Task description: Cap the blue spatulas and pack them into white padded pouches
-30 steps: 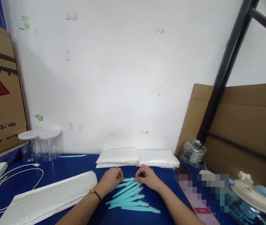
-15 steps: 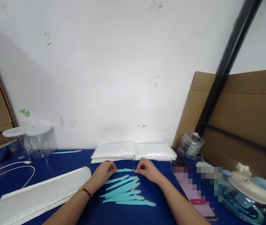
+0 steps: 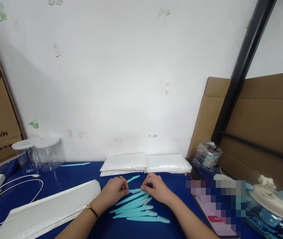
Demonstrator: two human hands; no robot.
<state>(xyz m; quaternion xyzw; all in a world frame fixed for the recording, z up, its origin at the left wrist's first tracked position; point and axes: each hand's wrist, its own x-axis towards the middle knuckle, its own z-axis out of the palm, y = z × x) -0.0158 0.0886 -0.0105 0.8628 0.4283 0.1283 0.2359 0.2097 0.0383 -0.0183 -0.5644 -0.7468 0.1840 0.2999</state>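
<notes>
Several teal razors (image 3: 135,213) lie in a fanned row on the blue table. My left hand (image 3: 115,191) pinches the handle end of a teal razor (image 3: 134,191) at the top of the row. At that razor's other end, my right hand (image 3: 155,187) has its thumb and fingertips pressed together; what they grip is too small to make out. Just beyond my hands lies another razor (image 3: 133,179), tilted, its near end hidden behind my left hand. A further teal razor (image 3: 75,164) rests near the wall at the left.
White padded packs (image 3: 124,163) are stacked against the wall. A long white bag (image 3: 54,207) and a cable (image 3: 42,189) lie left, by clear jars (image 3: 49,154). At right are a phone (image 3: 216,215), a wrapped cup (image 3: 207,157) and a bottle (image 3: 272,205).
The razor that was between my hands now lies beyond them. Both hands have come nearer, to another razor at the top of the row. The view has shifted slightly.
</notes>
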